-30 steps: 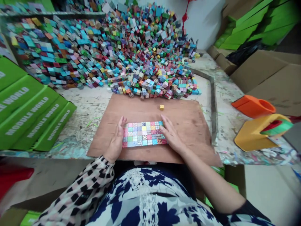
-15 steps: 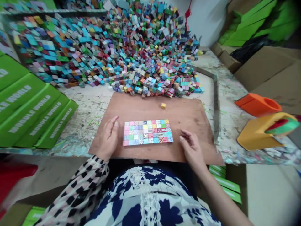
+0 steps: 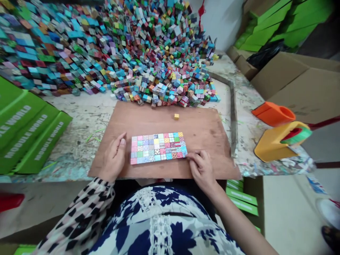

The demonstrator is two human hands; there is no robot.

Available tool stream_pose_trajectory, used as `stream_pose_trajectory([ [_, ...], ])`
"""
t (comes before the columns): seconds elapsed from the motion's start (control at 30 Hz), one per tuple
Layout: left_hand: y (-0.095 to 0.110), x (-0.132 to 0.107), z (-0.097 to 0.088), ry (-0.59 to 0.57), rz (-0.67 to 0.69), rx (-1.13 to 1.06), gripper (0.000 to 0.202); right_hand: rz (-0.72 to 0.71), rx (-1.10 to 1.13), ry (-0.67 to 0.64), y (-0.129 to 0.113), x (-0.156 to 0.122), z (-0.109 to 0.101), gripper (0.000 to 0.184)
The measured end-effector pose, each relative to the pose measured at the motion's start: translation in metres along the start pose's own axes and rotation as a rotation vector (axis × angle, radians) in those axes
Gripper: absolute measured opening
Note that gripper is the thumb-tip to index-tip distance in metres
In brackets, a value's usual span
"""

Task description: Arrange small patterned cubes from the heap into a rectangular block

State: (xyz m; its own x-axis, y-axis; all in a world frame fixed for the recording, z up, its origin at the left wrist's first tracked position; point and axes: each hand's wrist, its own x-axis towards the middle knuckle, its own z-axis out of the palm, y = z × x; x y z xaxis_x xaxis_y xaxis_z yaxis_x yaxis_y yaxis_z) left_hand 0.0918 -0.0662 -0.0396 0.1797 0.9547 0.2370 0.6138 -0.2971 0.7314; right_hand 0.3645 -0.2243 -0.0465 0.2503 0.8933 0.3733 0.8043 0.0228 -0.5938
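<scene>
A flat rectangle of small patterned cubes (image 3: 158,147) lies on a brown wooden board (image 3: 202,131). My left hand (image 3: 114,159) rests on the board just left of the rectangle, fingers loosely curled, holding nothing. My right hand (image 3: 201,169) lies at the rectangle's lower right corner, fingers bent, the fingertips touching or nearly touching the edge cubes. A single yellow cube (image 3: 176,116) sits alone on the board farther back.
A huge heap of coloured cubes (image 3: 127,53) fills the back of the table. Green "MODULE WORLD" boxes (image 3: 23,131) lie at the left. Orange (image 3: 273,114) and yellow (image 3: 276,143) scoops sit at the right, with cardboard boxes (image 3: 300,81) behind. A grey strip (image 3: 233,117) runs beside the board.
Both hands left the sides of the cube rectangle. The right hand drew back, then returned to the lower right corner. The left hand stays just left of it.
</scene>
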Motion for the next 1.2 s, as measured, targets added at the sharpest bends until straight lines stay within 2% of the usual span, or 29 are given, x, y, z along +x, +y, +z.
stream_pose_trajectory([
  [0.37,0.004,-0.002,-0.002,0.003,-0.008,-0.031,0.051,-0.090,-0.160,-0.035,-0.020,0.011,-0.001,0.026],
  [0.53,0.002,-0.002,-0.001,0.001,0.006,-0.033,0.050,-0.085,-0.203,-0.051,-0.024,0.012,0.002,0.026],
  [0.77,0.001,-0.002,-0.001,0.001,0.014,-0.030,0.051,-0.175,-0.205,-0.059,-0.035,0.017,0.007,0.025],
  [1.2,0.001,-0.004,0.000,-0.003,0.025,-0.019,0.050,-0.231,-0.235,-0.125,-0.048,0.024,0.015,0.023],
])
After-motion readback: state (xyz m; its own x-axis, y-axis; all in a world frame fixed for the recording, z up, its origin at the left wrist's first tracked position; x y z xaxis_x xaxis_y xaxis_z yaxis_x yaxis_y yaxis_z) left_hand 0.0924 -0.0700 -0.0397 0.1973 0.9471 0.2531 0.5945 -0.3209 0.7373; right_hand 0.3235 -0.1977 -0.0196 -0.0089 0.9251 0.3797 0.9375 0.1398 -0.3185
